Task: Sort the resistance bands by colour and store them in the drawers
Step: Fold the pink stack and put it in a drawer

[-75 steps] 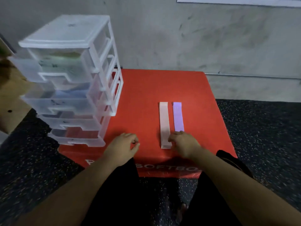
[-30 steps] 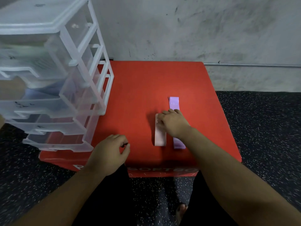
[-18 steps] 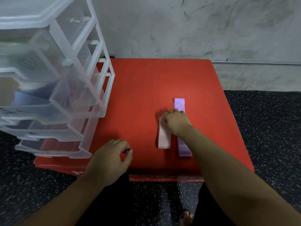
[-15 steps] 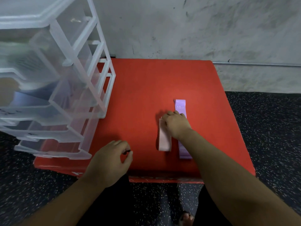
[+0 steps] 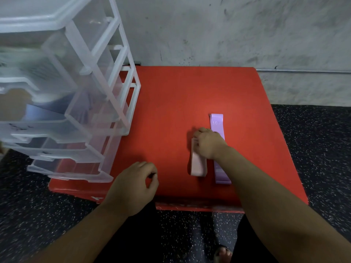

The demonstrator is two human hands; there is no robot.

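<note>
Two flat resistance bands lie side by side on the red soft box (image 5: 171, 103). The pink band (image 5: 198, 164) is on the left and the purple band (image 5: 217, 122), marked 10, is on the right. My right hand (image 5: 209, 143) covers the far end of the pink band, with fingers curled on it and its near end resting on the box. My wrist hides the middle of the purple band. My left hand (image 5: 134, 185) hovers loosely curled over the box's front edge and holds nothing. The clear plastic drawer tower (image 5: 72, 103) stands at the left.
Several drawers of the tower stick out towards me, and a blue band (image 5: 43, 112) shows inside one. A grey concrete wall (image 5: 228, 31) stands behind the box. Black speckled floor (image 5: 313, 141) surrounds it. My legs and one foot (image 5: 223, 253) are below.
My right hand has slid from the bands' near ends up to the far end of the pink band. My head has moved closer and left. The left hand has hardly shifted.
</note>
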